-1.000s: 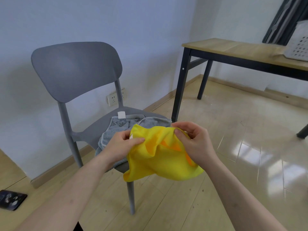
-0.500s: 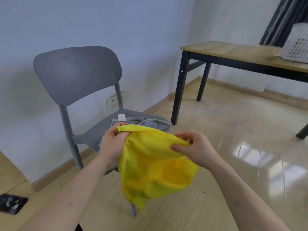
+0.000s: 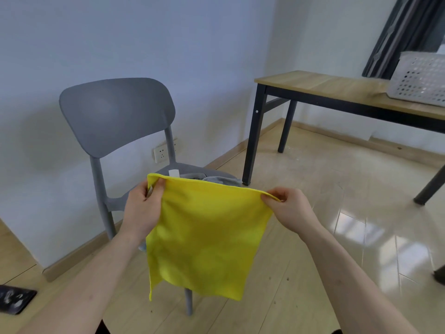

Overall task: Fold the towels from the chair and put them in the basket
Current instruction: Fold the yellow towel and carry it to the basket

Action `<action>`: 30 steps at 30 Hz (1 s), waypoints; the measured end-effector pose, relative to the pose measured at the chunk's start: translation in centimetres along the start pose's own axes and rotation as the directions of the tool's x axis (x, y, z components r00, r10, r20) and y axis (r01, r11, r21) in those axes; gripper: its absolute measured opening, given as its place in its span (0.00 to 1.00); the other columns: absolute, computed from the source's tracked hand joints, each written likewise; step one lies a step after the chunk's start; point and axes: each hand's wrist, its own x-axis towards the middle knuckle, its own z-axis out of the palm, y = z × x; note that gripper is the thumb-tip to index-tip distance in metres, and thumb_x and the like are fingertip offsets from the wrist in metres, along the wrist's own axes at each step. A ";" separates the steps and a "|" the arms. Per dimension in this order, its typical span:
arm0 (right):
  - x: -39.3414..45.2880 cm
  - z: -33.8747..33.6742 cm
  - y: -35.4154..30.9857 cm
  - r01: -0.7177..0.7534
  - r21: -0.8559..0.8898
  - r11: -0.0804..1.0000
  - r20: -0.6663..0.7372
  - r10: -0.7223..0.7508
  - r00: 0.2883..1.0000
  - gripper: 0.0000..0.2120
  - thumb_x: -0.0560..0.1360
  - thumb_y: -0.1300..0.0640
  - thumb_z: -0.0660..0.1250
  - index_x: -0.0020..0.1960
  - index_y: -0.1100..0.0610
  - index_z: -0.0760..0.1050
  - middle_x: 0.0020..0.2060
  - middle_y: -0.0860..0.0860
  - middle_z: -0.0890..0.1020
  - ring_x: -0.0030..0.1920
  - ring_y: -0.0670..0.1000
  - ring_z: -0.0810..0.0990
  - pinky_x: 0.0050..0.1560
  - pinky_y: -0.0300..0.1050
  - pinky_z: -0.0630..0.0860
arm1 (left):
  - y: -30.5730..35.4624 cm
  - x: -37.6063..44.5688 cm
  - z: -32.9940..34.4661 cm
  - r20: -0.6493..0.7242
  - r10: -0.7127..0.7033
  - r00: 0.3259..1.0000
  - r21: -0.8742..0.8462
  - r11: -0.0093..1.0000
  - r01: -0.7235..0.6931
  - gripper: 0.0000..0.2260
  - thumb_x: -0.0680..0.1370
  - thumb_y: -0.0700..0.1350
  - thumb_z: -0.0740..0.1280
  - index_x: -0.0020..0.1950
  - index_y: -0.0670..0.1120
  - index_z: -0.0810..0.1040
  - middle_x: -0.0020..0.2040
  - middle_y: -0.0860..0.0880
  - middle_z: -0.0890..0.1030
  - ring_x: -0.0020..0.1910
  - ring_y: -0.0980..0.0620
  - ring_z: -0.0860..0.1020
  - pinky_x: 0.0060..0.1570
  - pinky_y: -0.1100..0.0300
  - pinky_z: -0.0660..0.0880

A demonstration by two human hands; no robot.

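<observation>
A yellow towel (image 3: 204, 237) hangs flat and spread out in front of the grey chair (image 3: 115, 116). My left hand (image 3: 143, 208) pinches its top left corner and my right hand (image 3: 287, 208) pinches its top right corner, so the top edge is stretched between them. Behind the towel, a grey towel (image 3: 221, 180) with a white label lies on the chair seat, mostly hidden. The white perforated basket (image 3: 421, 79) stands on the wooden table (image 3: 325, 85) at the far right.
The chair stands against the white wall with a socket behind it. The table's black legs (image 3: 251, 145) stand to the right of the chair. A dark flat object (image 3: 14, 300) lies on the floor at lower left. Glossy floor tiles stretch to the right.
The towel went from a bunched lump to a flat hanging sheet. My hands moved apart along its top edge and rose slightly.
</observation>
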 end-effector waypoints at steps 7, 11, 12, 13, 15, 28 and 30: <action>0.2 1.4 -1.9 0.065 0.210 0.976 -0.214 -0.019 0.977 0.06 0.79 0.48 0.73 0.49 0.48 0.86 0.40 0.43 0.85 0.43 0.46 0.81 0.42 0.41 0.73 | 0.6 0.3 -1.5 -0.102 0.090 0.991 0.093 0.992 -0.081 0.20 0.83 0.51 0.65 0.37 0.39 0.69 0.37 0.46 0.68 0.37 0.49 0.68 0.35 0.53 0.63; 1.6 2.4 -2.0 0.072 0.221 0.973 -0.256 -0.013 0.967 0.08 0.76 0.46 0.75 0.45 0.50 0.86 0.37 0.44 0.84 0.40 0.44 0.79 0.40 0.39 0.73 | 0.9 1.7 -2.0 -0.187 0.083 0.979 0.104 0.993 -0.064 0.22 0.80 0.51 0.70 0.34 0.39 0.70 0.35 0.47 0.65 0.35 0.50 0.65 0.34 0.55 0.60; 2.1 2.7 -2.0 0.068 0.232 0.970 -0.260 -0.005 0.965 0.08 0.76 0.45 0.76 0.44 0.50 0.86 0.36 0.45 0.84 0.39 0.44 0.79 0.40 0.40 0.74 | 1.0 2.1 -1.9 -0.194 0.050 0.980 0.052 0.998 -0.040 0.22 0.79 0.51 0.71 0.35 0.37 0.71 0.35 0.45 0.64 0.34 0.50 0.64 0.35 0.55 0.59; 2.7 3.0 -2.0 0.063 0.246 0.967 -0.264 0.005 0.965 0.09 0.76 0.45 0.76 0.43 0.50 0.86 0.36 0.45 0.84 0.38 0.46 0.80 0.41 0.42 0.76 | 1.0 2.6 -1.8 -0.195 0.017 0.981 -0.001 1.000 -0.017 0.22 0.78 0.51 0.72 0.37 0.35 0.72 0.34 0.44 0.64 0.34 0.49 0.64 0.36 0.55 0.59; 3.7 3.7 -2.0 0.054 0.274 0.960 -0.265 0.022 0.964 0.12 0.76 0.43 0.75 0.44 0.51 0.87 0.34 0.46 0.84 0.37 0.47 0.79 0.41 0.44 0.77 | 0.8 3.5 -1.6 -0.203 -0.010 0.979 -0.039 0.999 0.002 0.20 0.77 0.51 0.74 0.38 0.34 0.76 0.33 0.43 0.66 0.34 0.48 0.65 0.36 0.54 0.61; 8.4 6.7 -3.7 0.018 0.612 0.791 -0.157 0.099 0.983 0.13 0.86 0.54 0.61 0.55 0.61 0.80 0.45 0.56 0.84 0.42 0.52 0.89 0.41 0.47 0.85 | 0.1 7.0 0.1 -0.211 -0.028 0.977 -0.134 0.991 -0.001 0.09 0.82 0.52 0.67 0.48 0.52 0.86 0.41 0.56 0.88 0.33 0.55 0.80 0.39 0.61 0.78; 9.2 6.7 -4.1 0.032 0.664 0.747 -0.164 0.104 0.981 0.14 0.87 0.55 0.61 0.55 0.64 0.79 0.46 0.57 0.83 0.46 0.53 0.89 0.44 0.47 0.86 | 0.5 7.9 0.4 -0.199 -0.022 0.980 -0.150 0.989 -0.008 0.09 0.82 0.52 0.67 0.49 0.52 0.87 0.46 0.54 0.88 0.40 0.53 0.82 0.39 0.55 0.78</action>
